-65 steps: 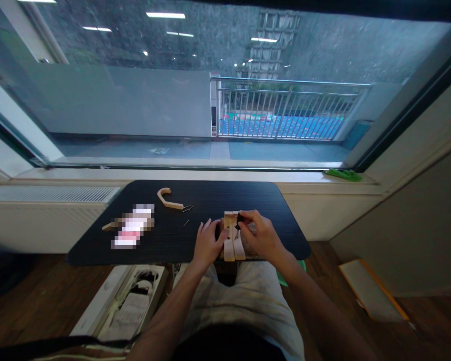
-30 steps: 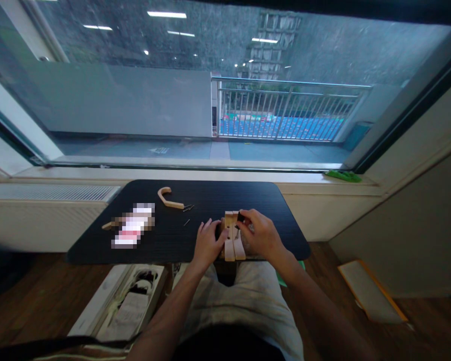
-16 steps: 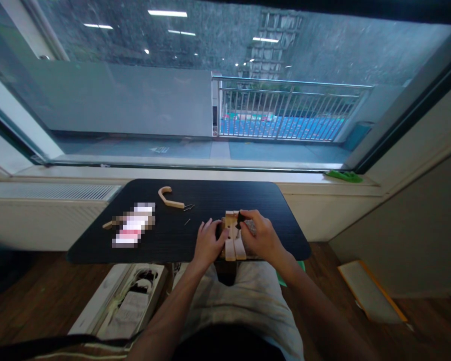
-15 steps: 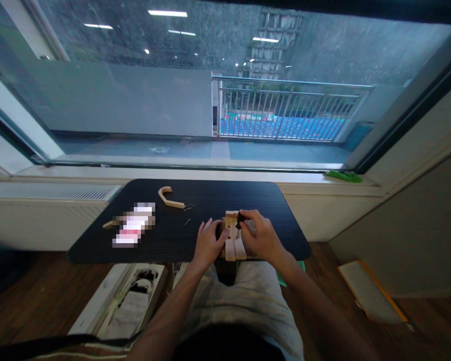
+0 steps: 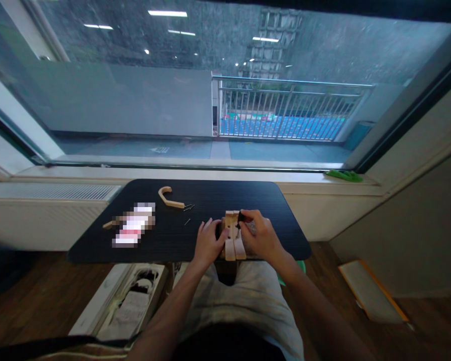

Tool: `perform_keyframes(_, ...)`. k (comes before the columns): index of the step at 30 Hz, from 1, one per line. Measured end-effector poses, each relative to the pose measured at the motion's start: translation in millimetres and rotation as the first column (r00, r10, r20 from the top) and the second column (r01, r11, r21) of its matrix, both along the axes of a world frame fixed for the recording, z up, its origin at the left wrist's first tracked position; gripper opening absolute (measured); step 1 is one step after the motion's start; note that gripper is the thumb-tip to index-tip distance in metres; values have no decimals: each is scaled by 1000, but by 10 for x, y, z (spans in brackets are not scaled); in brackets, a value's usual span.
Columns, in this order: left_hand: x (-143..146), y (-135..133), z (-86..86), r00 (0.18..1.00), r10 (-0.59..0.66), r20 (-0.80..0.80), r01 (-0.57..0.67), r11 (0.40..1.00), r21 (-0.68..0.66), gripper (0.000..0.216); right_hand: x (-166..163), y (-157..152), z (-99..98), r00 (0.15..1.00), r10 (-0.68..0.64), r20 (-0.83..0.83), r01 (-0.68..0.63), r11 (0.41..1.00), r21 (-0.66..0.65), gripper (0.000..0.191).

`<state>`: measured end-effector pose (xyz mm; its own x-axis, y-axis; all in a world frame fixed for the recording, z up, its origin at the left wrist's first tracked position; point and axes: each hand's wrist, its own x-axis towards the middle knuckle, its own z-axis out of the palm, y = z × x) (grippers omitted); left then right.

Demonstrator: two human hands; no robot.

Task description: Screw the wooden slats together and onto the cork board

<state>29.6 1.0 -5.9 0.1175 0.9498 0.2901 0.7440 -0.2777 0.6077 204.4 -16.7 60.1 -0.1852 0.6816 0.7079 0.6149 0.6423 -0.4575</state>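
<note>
A pale wooden assembly (image 5: 231, 240) of two upright slats stands near the front edge of the black table (image 5: 210, 198). My left hand (image 5: 207, 243) presses against its left side, fingers wrapped on it. My right hand (image 5: 260, 235) sits on its right side, fingertips pinched on a small black tool (image 5: 240, 217) at the top of the slats.
A curved wooden piece (image 5: 169, 197) lies at the table's back left with a few small screws (image 5: 188, 207) beside it. A blurred leaflet (image 5: 133, 231) lies at the left. An open box (image 5: 122, 306) sits on the floor below; a flat package (image 5: 372, 290) lies at the right.
Almost nothing differs. My right hand's fingers shift slightly on the black tool; the left hand and the wooden assembly stay put.
</note>
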Motion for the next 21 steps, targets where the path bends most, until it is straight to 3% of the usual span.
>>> perform_keyframes(21,-4,-3,29,1000,2,15,-2,1000,-26,35,20,9,42,995,-20,102,22,1000,-17,23)
